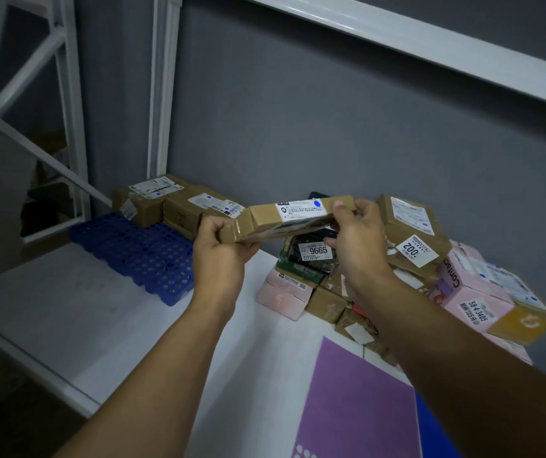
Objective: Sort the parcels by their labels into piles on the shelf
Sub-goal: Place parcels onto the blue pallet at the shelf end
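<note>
Several labels in the heap (469, 289) on the right are lying turned away or buried. Only the numbers 9665 and 002 are showing clearly. The print on the held parcel (298, 214) is too small to read, though a blue dot is showing on its label. The right forearm is covering the heap's near side, and a purple sheet (354, 401) is running off the lower edge. The frame at far left is blurring into shadow.

A blue tray (139, 252) is lying on the white shelf (66, 309) to the left. Two brown boxes (179, 206) with blue-dotted labels are sitting just behind the tray, against the grey wall. A white beam (397, 38) is crossing overhead.

Both arms are reaching forward, backs of the hands toward the camera. The parcel, a flat brown carton, is hanging in the air above the shelf between the boxes and the heap, label up and tilting down to the left. The left grip (222, 256) is curling round its left end. The right grip (360, 239) is pinching its right end, thumb on top and fingers beneath.
</note>
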